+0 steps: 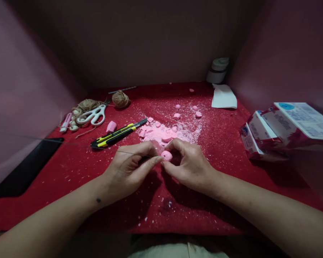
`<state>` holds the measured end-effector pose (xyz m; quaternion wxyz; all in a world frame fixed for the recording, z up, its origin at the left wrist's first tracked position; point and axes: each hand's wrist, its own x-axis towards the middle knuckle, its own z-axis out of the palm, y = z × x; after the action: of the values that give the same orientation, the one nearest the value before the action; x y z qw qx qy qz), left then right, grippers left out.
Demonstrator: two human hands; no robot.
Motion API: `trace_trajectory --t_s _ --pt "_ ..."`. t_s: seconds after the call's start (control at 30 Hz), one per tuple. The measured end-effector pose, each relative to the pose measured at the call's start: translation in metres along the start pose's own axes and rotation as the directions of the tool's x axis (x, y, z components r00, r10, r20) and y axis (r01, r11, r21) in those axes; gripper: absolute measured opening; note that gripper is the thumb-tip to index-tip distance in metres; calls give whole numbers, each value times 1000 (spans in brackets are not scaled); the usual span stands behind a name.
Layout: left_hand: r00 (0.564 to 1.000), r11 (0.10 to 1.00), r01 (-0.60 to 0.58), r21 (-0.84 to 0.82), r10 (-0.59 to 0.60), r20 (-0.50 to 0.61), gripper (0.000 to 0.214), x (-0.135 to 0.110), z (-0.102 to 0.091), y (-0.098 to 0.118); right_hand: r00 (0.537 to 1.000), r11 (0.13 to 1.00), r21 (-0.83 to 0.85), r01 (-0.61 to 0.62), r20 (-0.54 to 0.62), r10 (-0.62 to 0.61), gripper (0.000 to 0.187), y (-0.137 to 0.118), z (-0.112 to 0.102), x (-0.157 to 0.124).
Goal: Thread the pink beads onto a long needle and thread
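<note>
My right hand (pixel 190 163) grips a small rounded pink piece (pixel 167 156) between thumb and fingers; a dark hole or mark shows on its left side. My left hand (pixel 134 165) pinches a thin grey wire (pixel 126 152) whose tip meets the pink piece at that mark. How deep the tip sits is hidden by the fingers. The wire's other end runs far out to the left. Just beyond both hands lies a heap of pink powder and shavings (pixel 161 134). A yellow-and-black utility knife (pixel 118 134) rests left of the heap.
White-handled scissors (pixel 93 115), a twine ball (pixel 120 99) and a pink chunk (pixel 111 126) lie left. Several carved pink bits (pixel 177 116) are scattered beyond the powder. Boxes (pixel 285 125) stand right, with white paper (pixel 224 96) and a jar (pixel 218 70) behind. A black strip (pixel 29 168) lies far left.
</note>
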<state>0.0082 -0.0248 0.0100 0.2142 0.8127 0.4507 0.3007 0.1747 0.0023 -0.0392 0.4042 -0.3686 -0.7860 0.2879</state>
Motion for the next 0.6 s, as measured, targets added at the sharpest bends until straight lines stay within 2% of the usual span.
trace_trajectory --t_s 0.2,0.47,0.6 --pt "998 998 -55 21 54 26 17 0 5 -2 1000 1000 8 4 30 -5 0 0 0 0" --pt "966 926 -256 277 258 29 17 -5 7 -9 1000 1000 -23 17 9 -17 5 -1 -1 -2" --pt "957 878 -279 390 289 34 18 -5 7 -10 1000 1000 -5 -25 16 25 4 -3 -2 -2"
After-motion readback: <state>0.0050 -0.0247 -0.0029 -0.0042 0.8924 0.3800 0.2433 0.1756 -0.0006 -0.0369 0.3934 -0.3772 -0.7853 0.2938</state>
